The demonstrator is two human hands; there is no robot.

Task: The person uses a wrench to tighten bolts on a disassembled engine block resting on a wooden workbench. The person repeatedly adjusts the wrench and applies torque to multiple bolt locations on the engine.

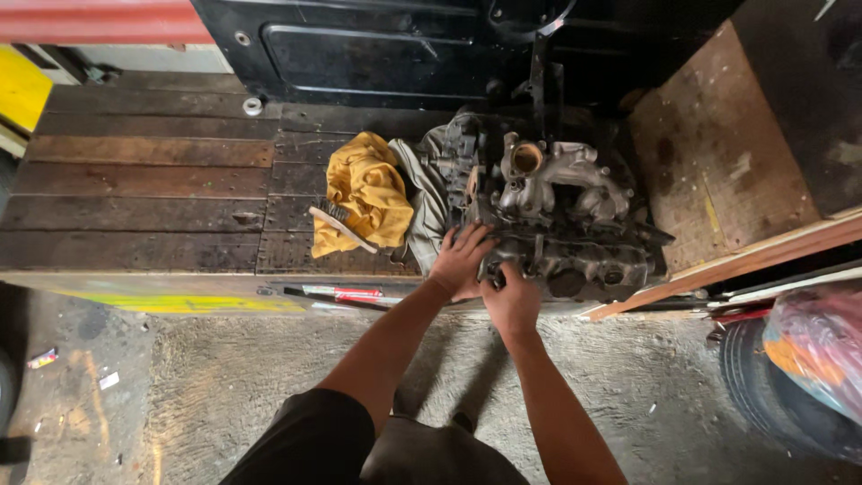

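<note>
My left hand (460,260) lies flat with the fingers spread, palm down on the near left corner of the engine block (561,216). It is pressing or resting there, not closed round anything. My right hand (512,301) is just beside it, touching the near edge of the same block, fingers curled inward against the metal. Whether those fingers grip a part or a small tool, I cannot tell; the back of the hand hides them.

The engine block sits on the wooden table (144,193), a bed of dark planks, at its near edge and toward the right. It is grimy, dark at the base, with a lighter cast-metal manifold (561,175) on top showing a round open port.

To the left of the block, touching it, lies a grey cloth (429,193). Beside that, a crumpled yellow rag (364,189) rests on the planks, with a wire brush (341,229) lying across its lower edge. Behind the block stands a black metal panel (377,49). A plywood sheet (718,153) lies to the right of the block.

Below the table edge is a rough concrete floor (251,377). At the far right, a tyre (781,404) stands on that floor, with a coloured plastic bag (822,346) over it.
</note>
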